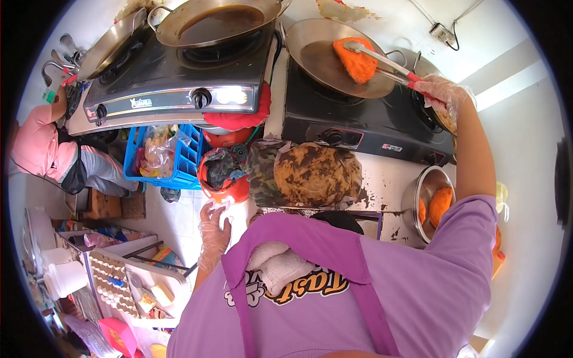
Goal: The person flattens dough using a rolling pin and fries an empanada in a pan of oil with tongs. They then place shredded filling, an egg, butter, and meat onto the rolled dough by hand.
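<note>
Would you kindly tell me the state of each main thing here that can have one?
Right hand: gloved, closed around the tongs
Tongs: tips at the orange piece
Orange piece: over the pan, contact unclear
Pan: resting on the stove
Middle wok: partly filled with dark liquid
Metal bowl: holding orange chunks
Left hand: gloved, open, apparently empty
Blue basket: holding plastic bags
Red bucket: black bag inside

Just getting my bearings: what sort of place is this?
Probably a kitchen, perhaps a commercial one: wide pans sit on two stoves, and tongs grip a piece of orange food.
</note>
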The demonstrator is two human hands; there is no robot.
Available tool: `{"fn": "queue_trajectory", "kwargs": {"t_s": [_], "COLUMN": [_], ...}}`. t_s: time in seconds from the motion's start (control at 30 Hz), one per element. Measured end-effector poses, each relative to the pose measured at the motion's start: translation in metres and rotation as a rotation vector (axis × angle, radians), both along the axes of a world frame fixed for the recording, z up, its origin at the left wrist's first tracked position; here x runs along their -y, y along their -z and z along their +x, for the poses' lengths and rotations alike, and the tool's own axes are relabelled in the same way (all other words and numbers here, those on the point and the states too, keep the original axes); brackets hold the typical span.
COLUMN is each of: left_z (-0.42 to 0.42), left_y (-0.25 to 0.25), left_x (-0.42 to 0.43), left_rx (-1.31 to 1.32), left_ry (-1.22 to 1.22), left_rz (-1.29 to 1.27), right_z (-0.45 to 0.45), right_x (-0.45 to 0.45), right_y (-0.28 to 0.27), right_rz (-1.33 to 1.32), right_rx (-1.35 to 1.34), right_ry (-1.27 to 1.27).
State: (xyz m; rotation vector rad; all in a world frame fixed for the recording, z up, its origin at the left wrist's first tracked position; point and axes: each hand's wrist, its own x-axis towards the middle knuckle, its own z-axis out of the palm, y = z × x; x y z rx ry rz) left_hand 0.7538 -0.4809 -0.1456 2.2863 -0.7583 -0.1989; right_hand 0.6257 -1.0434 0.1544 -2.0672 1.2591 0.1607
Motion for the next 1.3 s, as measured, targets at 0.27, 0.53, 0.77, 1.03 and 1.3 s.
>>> {"fn": "queue_trajectory", "kwargs": {"t_s": [0.27, 0.53, 0.77, 1.03, 1.3], "left_z": [0.003, 0.006, 0.015, 0.034, 0.054], "left_y": [0.001, -0.001, 0.002, 0.01, -0.023], "left_x": [-0.003, -0.008, -0.01, -0.014, -0.002], "left_rx": [0.01, -0.005, 0.014, 0.047, 0.002], "left_ry": [0.0, 0.02, 0.048, 0.152, 0.334], "left_rz": [-0.005, -0.026, -0.038, -0.094, -0.164], "right_z": [0.011, 0.006, 0.01, -0.006, -0.047], "right_x": [-0.013, -0.015, -0.05, -0.069, -0.135], "right_y": [-0.031, -0.06, -0.102, -0.072, 0.003], "right_rz": [-0.029, -0.147, -0.251, -0.681, -0.501], "right_rx": [-0.104, -0.109, -0.233, -0.445, -0.028], "right_ry": [0.014, 0.129, 0.13, -0.236, -0.035]}}
